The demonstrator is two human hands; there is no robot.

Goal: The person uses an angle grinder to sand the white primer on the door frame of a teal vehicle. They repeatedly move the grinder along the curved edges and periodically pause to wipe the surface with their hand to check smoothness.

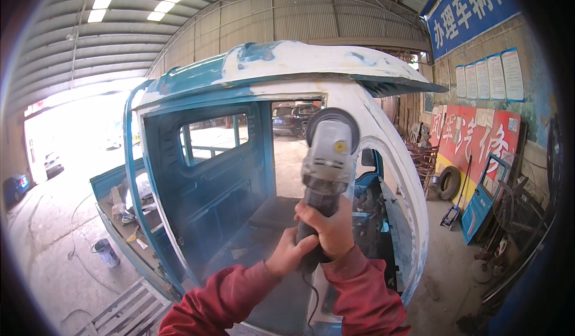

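My left hand [284, 252] and my right hand [335, 230] are both wrapped round the dark body of an angle grinder [330, 159]. The right hand sits higher, the left lower near the cord end. The grinder points upward, with its grey head and round dark disc [353, 120] in front of the cab's upper door frame; whether the disc touches it I cannot tell. The vehicle cab [293, 60] is blue, with large whitish patches on its roof and front pillar. A thin dark cord [312, 303] hangs below my hands.
A slatted metal frame [129, 312] and a bucket [106, 253] stand at the left. Cables lie on the floor there. At the right are a blue door panel [479, 201], a tyre [448, 182], a floor jack [450, 216] and a red board [470, 133]. A dark car [290, 119] shows behind.
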